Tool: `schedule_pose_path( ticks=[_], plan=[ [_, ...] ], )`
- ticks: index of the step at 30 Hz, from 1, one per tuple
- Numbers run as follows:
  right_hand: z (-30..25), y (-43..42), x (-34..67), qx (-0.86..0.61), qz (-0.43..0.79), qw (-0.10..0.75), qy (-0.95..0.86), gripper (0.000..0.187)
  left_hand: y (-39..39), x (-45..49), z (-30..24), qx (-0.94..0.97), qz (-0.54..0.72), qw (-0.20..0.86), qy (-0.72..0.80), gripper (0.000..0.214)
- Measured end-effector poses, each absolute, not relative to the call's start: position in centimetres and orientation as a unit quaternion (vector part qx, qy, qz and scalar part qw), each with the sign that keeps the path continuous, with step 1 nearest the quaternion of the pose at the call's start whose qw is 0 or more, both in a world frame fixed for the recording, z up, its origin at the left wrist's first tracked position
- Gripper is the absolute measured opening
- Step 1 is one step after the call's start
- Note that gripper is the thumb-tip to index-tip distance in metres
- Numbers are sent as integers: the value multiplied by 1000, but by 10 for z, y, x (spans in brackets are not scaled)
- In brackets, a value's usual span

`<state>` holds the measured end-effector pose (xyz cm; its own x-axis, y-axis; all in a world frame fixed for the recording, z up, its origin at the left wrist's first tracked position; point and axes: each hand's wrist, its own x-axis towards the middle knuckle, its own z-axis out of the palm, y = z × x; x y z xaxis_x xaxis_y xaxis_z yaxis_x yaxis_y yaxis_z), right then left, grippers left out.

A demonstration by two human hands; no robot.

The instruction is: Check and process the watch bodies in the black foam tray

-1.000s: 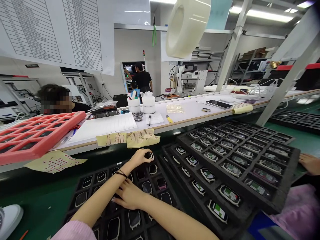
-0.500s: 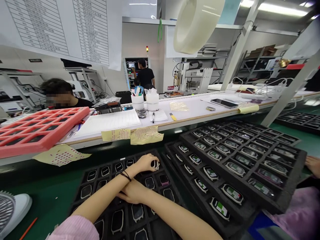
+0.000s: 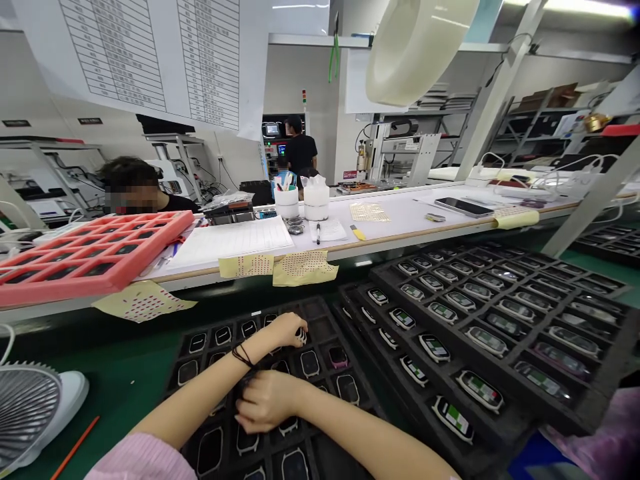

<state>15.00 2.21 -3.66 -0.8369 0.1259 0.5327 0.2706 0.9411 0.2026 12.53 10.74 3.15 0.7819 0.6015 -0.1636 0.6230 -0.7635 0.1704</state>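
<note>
2 hands [image 3: 270,403], 1 watch case [image 3: 301,337] in the left. 4 black foam trays [image 3: 593,407], 1 red tray [image 3: 100,273]. 2 white cups [image 3: 289,203], 5 perforated yellow sheets [image 3: 245,265], 1 phone [image 3: 463,207] on the bench [image 3: 410,228], 1 fan [image 3: 30,417].

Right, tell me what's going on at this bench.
A person is working over a black foam tray of smartwatch bodies. Their left hand grips a small dark part above the tray, while their right hand lies spread over the watches. Beside it, another tray holds watches with green-and-white screens.
</note>
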Motion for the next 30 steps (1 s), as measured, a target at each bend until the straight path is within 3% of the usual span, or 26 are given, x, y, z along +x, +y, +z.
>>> schedule_pose_path(
  ticks=[4, 10, 14, 17, 21, 27, 30],
  plan=[
    [-46, 12, 137, -39, -187, 310, -931, 38, 107, 135, 23, 929, -35, 134, 343, 34],
    [-27, 13, 155, -74, -195, 403, -891, 33, 110, 123, 14, 904, 64, 216, 363, 39],
    [2, 21, 193, -276, -13, 563, -779, 22, 107, 85, 16, 859, 190, 285, 381, 38],
    [14, 34, 210, -381, 103, 622, -676, 24, 97, 54, 19, 810, 268, 327, 406, 39],
    [10, 45, 196, -439, 385, 585, -563, 38, 63, 19, 27, 763, 325, 346, 438, 41],
    [9, 5, 145, -390, 619, 418, -539, 53, -9, -10, 49, 777, 312, 242, 490, 63],
    [12, -24, 126, -371, 640, 395, -545, 51, -39, -19, 50, 795, 245, 193, 520, 71]
  ],
)
